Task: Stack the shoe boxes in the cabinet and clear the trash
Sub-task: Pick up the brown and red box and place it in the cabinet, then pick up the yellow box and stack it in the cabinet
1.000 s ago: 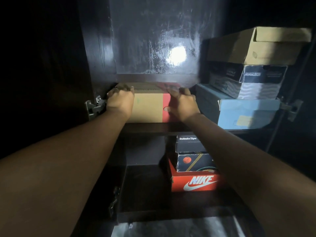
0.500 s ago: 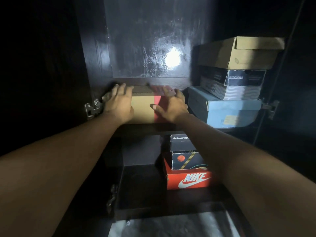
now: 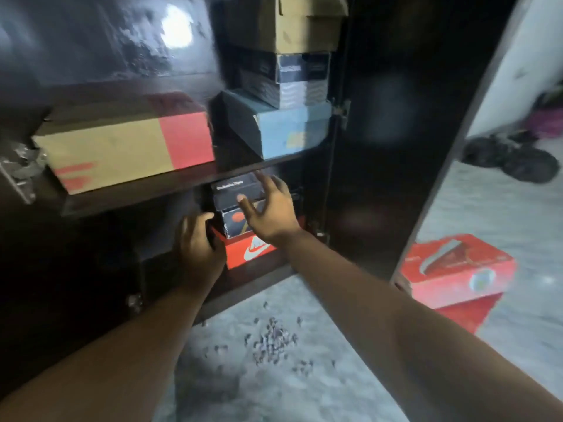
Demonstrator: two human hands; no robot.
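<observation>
Beneath the shelf (image 3: 146, 193) of a dark cabinet (image 3: 365, 147), two bare hands flank a stack of three shoe boxes. The right hand (image 3: 271, 208) is spread, fingers straight and apart, laid against the front and right side of the top black box (image 3: 234, 187), its thumb across that box's face. The left hand (image 3: 198, 248) sits lower, fingers curled at the left edge of the middle box (image 3: 236, 222); whether it grips is lost in blur. The Nike box (image 3: 253, 252) lies at the bottom, just below the right wrist. On the shelf, a tan-and-red box (image 3: 122, 147) lies above the left hand, and a blue box (image 3: 283, 132) carrying two more lies above the right. Beneath the forearms, trash bits (image 3: 271, 339) dot the floor. Right of the right arm, past the door (image 3: 454, 166), a red box (image 3: 457, 269) rests.
</observation>
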